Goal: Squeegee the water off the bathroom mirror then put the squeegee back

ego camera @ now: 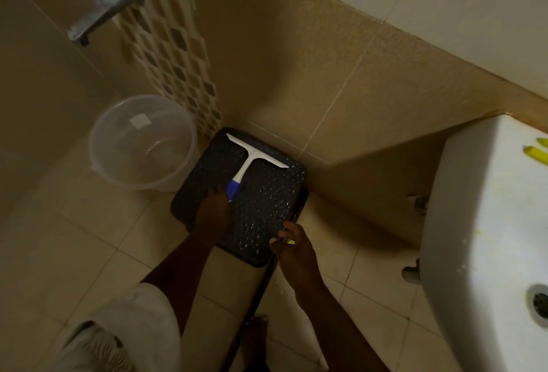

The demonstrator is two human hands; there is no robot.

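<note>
A white squeegee [249, 157] with a blue handle end lies flat on a dark, bumpy-topped stool [267, 205] that stands on the floor by the wall. My left hand [213, 211] is down on the stool with its fingers closed around the blue handle. My right hand [292, 245] hovers at the stool's near right corner, fingers curled around a small object with a yellow tip that I cannot identify. No mirror is in view.
A clear plastic bucket [142, 146] stands on the tiled floor left of the stool. A metal tap [109, 6] juts from the wall above it. A white washbasin [486, 241] fills the right side, with yellow items [536, 153] on its rim. My bare foot [256, 333] is below.
</note>
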